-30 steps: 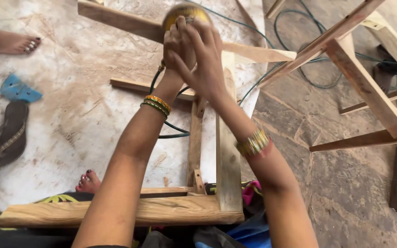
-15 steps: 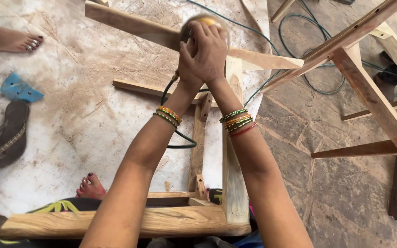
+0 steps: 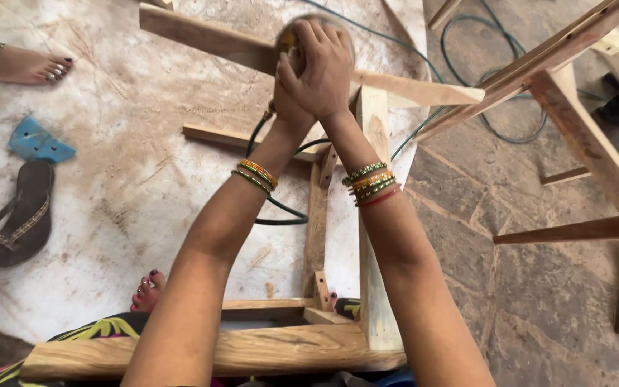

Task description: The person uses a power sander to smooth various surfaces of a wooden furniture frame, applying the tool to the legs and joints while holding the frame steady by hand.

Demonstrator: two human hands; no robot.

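Observation:
Both my hands are clasped over a round, yellowish power tool whose spinning edge is blurred. My right hand lies on top, and my left hand grips just beneath it. The tool rests against the far top rail of a pale wooden frame. An upright leg of the frame runs back to the near rail at my body. A dark green cable hangs from the tool down to the floor. Most of the tool is hidden by my hands.
A second wooden frame stands on the right above the stone floor. A looped green cable lies behind. On the dusty floor at left are a brown sandal, a blue piece and another person's foot. My own toes show below.
My hands and the tool have shifted slightly right along the top rail. My right forearm has swung in closer to the left one. Both hands keep their grip.

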